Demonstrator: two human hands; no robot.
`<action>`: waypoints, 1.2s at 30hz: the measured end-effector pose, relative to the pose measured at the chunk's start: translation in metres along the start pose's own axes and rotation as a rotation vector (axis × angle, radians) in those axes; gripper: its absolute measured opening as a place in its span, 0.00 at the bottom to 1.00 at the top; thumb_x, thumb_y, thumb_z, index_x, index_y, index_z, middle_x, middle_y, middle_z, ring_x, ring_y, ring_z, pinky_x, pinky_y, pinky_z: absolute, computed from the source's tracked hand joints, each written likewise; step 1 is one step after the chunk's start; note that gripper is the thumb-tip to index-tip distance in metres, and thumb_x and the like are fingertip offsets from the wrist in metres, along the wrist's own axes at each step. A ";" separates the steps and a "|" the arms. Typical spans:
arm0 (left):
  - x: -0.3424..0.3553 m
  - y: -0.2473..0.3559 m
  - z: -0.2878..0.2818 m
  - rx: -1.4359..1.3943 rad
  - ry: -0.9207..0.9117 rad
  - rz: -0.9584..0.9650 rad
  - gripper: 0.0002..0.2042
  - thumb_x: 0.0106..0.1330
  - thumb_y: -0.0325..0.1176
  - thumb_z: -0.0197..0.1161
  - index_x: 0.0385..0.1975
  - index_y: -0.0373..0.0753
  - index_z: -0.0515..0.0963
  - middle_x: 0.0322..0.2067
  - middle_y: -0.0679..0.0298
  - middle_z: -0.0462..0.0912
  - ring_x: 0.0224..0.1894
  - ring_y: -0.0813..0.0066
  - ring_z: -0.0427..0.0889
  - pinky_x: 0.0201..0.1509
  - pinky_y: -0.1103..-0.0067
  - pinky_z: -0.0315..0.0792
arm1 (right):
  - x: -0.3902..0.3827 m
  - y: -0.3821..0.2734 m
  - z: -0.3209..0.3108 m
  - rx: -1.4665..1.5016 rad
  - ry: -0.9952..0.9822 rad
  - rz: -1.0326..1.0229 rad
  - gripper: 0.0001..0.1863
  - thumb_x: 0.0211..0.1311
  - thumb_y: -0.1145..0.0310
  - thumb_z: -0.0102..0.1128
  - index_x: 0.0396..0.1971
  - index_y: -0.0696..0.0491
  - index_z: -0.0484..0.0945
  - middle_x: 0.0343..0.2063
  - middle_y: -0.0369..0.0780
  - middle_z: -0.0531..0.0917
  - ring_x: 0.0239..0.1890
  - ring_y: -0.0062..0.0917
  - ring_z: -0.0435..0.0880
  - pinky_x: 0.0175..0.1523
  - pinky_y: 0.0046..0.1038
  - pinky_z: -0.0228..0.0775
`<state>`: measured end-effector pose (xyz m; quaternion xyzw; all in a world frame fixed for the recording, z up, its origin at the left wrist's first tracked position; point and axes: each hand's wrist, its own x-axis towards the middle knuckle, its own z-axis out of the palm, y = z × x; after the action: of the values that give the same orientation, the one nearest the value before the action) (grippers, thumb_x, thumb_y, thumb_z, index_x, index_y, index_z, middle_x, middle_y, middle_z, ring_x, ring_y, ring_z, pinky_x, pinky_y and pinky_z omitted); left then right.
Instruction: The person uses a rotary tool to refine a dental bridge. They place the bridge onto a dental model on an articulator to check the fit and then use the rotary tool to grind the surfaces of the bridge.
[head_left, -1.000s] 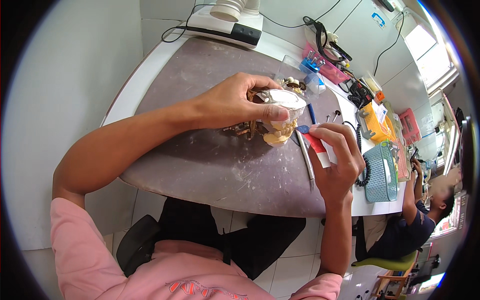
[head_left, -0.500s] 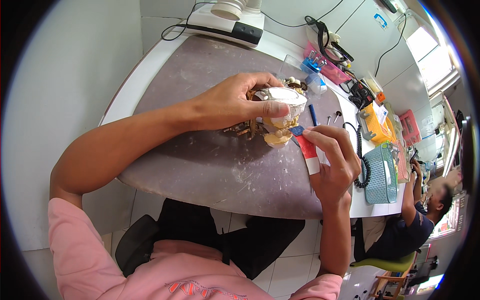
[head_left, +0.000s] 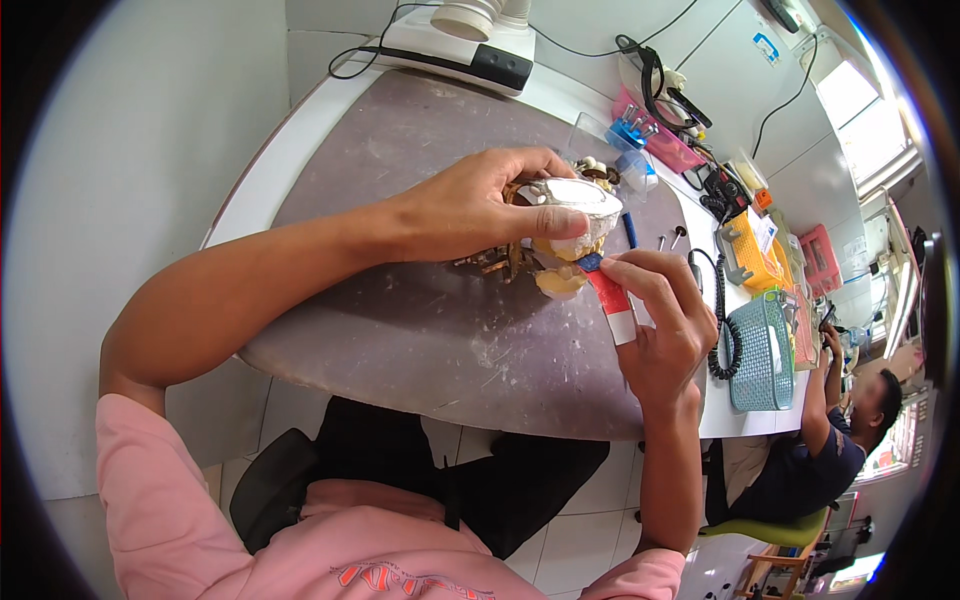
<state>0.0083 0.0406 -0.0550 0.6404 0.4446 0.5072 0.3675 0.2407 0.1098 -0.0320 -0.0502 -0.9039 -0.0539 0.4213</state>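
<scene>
My left hand [head_left: 480, 205] is closed on a brass-coloured dental articulator [head_left: 497, 260], its thumb along the side of the white upper plaster cast [head_left: 572, 196]. Below that hangs the yellowish lower cast [head_left: 560, 285], with a gap between the two. In a pinch, my right hand [head_left: 662, 312] holds a strip of articulating paper [head_left: 614, 300], red with a white end and a blue tip. The blue tip is at the gap between the casts, against the teeth. How deep it reaches is hidden.
Behind the casts are a clear container [head_left: 590, 135] and a blue bur stand [head_left: 632, 130]. A blue stick [head_left: 629, 230] and small burs [head_left: 677, 238] lie to the right. Baskets, teal [head_left: 762, 355] and yellow [head_left: 745, 250], line the right side. Another person [head_left: 800, 470] sits far right.
My right hand has shifted slightly up and left, bringing the paper's blue tip in at the gap between the casts. My left hand keeps its grip.
</scene>
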 end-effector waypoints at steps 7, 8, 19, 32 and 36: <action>-0.001 0.000 -0.001 0.056 0.018 -0.014 0.28 0.67 0.50 0.67 0.57 0.35 0.72 0.47 0.59 0.81 0.51 0.75 0.78 0.57 0.77 0.73 | 0.001 -0.001 0.000 0.010 -0.021 0.004 0.18 0.39 0.82 0.73 0.35 0.53 0.85 0.32 0.37 0.85 0.29 0.24 0.85 0.30 0.25 0.75; -0.001 0.001 -0.001 0.055 0.018 -0.013 0.28 0.67 0.50 0.67 0.57 0.35 0.72 0.47 0.59 0.81 0.51 0.75 0.78 0.57 0.77 0.73 | 0.001 -0.001 0.000 0.010 -0.022 0.003 0.18 0.39 0.82 0.73 0.35 0.53 0.85 0.32 0.37 0.85 0.29 0.24 0.85 0.30 0.25 0.75; -0.002 0.003 0.002 0.044 -0.003 -0.027 0.32 0.64 0.53 0.69 0.58 0.34 0.72 0.45 0.57 0.82 0.49 0.73 0.79 0.55 0.75 0.73 | -0.004 -0.001 -0.001 0.013 -0.055 0.018 0.20 0.37 0.83 0.72 0.36 0.52 0.85 0.33 0.37 0.85 0.30 0.25 0.85 0.31 0.24 0.75; -0.002 0.007 0.001 0.079 -0.034 -0.001 0.33 0.61 0.53 0.72 0.57 0.35 0.73 0.44 0.59 0.82 0.49 0.74 0.79 0.55 0.76 0.73 | -0.010 -0.004 0.007 0.355 -0.151 0.563 0.36 0.43 0.69 0.82 0.56 0.56 0.75 0.44 0.44 0.84 0.45 0.28 0.86 0.45 0.29 0.82; -0.002 0.017 -0.003 0.208 -0.045 -0.041 0.33 0.61 0.51 0.72 0.58 0.34 0.72 0.48 0.58 0.81 0.51 0.72 0.79 0.58 0.74 0.72 | 0.001 -0.010 0.001 0.331 -0.383 0.619 0.40 0.40 0.59 0.84 0.55 0.58 0.76 0.42 0.48 0.84 0.42 0.36 0.86 0.42 0.34 0.79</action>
<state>0.0086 0.0326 -0.0392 0.6772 0.4995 0.4360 0.3193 0.2375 0.1006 -0.0324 -0.2606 -0.9048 0.2323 0.2439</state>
